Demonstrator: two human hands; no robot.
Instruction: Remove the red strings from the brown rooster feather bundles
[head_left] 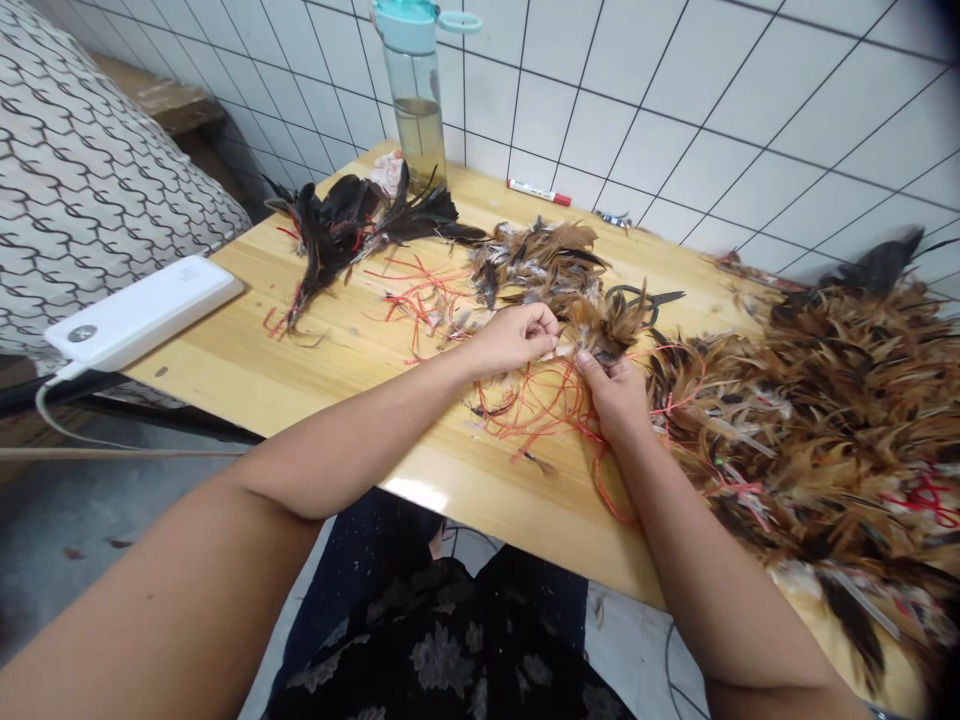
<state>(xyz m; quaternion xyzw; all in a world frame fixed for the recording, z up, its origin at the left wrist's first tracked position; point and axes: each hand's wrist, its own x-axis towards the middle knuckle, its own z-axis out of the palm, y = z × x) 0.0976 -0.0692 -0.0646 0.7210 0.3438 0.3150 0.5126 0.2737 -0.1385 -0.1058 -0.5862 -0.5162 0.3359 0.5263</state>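
Observation:
Over the middle of the table, my right hand [616, 392] is closed on a small bunch of brown feathers [606, 325], its thumb pressed near the quill ends. My left hand [517, 338] is closed beside it, thumb and fingers pinched at the pale base of the bunch; what lies between those fingers is too small to make out. Tangled red strings [525, 400] spread on the table under both hands. Just behind them rests a pile of brown feathers [547, 255]. Dark-handled scissors [651, 300] lie beyond the held bunch, partly hidden by it.
A large heap of brown feathers [825, 390] covers the table's right side. Black feathers [337, 225] lie at the back left, near a water bottle [420, 110]. A red-capped marker [538, 192] lies along the tiled wall. A white power bank [146, 310] with a cable sits at the left edge.

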